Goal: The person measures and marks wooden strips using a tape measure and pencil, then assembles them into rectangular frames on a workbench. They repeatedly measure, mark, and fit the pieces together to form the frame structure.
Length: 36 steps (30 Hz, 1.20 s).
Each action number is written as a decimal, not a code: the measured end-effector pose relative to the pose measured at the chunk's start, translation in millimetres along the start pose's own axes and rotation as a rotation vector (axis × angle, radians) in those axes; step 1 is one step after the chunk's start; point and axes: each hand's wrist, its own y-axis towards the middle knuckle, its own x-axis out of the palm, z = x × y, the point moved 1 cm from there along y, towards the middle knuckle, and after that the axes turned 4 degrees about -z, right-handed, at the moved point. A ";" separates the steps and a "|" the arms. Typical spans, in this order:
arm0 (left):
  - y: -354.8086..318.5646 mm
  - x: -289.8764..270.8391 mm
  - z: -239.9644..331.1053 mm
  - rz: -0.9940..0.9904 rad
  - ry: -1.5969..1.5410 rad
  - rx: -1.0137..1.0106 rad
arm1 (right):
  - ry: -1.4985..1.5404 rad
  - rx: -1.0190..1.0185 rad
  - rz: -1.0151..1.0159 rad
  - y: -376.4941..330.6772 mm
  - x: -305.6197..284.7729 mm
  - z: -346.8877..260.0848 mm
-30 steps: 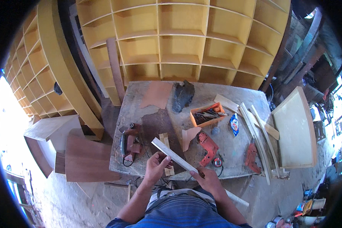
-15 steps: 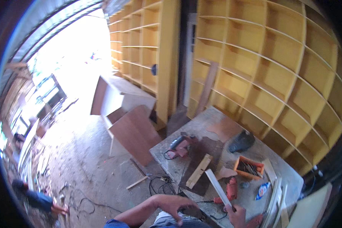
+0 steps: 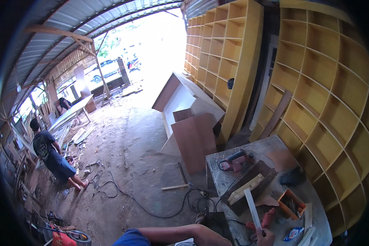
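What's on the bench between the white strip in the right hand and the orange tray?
In the head view, a red power drill lies between the white strip, held by the right hand, and the orange tray.

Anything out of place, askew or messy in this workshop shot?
Yes. Black cables snake loose across the dirt floor beside the workbench, and a stray wood strip lies among them. Nothing looks spilled or broken.
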 end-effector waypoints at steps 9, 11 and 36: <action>-44.3 -5.0 52.3 0.806 0.165 -0.401 | -0.021 -0.186 -0.231 -22.1 14.0 -29.7; -45.1 -0.3 39.2 0.885 0.568 -0.481 | -0.141 -0.156 -0.350 -25.1 20.0 -36.8; -102.7 97.9 -4.3 1.240 0.191 -0.973 | -0.173 -0.546 0.328 87.2 1.7 -37.2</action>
